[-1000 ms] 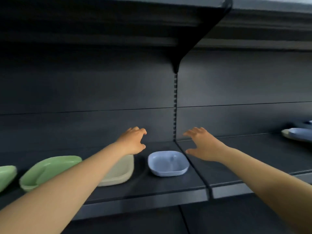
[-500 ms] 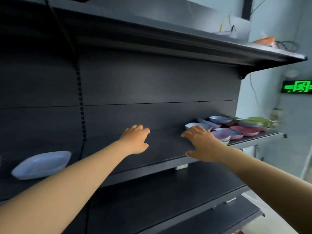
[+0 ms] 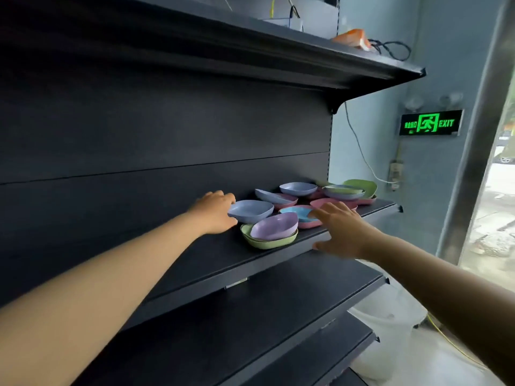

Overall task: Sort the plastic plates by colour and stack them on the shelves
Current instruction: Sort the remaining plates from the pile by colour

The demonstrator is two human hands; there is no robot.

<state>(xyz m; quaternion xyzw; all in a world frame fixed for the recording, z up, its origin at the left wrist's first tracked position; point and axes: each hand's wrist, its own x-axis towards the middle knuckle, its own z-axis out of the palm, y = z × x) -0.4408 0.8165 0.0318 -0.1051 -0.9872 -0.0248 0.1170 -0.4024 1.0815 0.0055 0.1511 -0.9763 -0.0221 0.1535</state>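
I have turned right along the shelving: the single blue plate that sat alone on the middle shelf (image 3: 211, 263) a moment ago is out of sight, and the unsorted pile at the shelf's far end is now right under my hands. My left hand (image 3: 214, 211) has come up against the near side of the periwinkle plate (image 3: 250, 210); the fingers look loosely spread and touching its rim, but I cannot tell whether they have closed on it. My right hand (image 3: 341, 229) hovers with fingers spread flat, holding nothing, over the bright blue plate (image 3: 296, 211) that sits on a pink one. Just in front, a lilac plate (image 3: 274, 227) lies tilted in a green plate (image 3: 267, 242). Further back are more periwinkle, pink and green plates, jumbled and overlapping, and behind them an exit sign (image 3: 430, 123) glows on the wall. So nothing here is sorted yet, and I judge the next step is to lift the periwinkle plate and carry it back to its colour's stack
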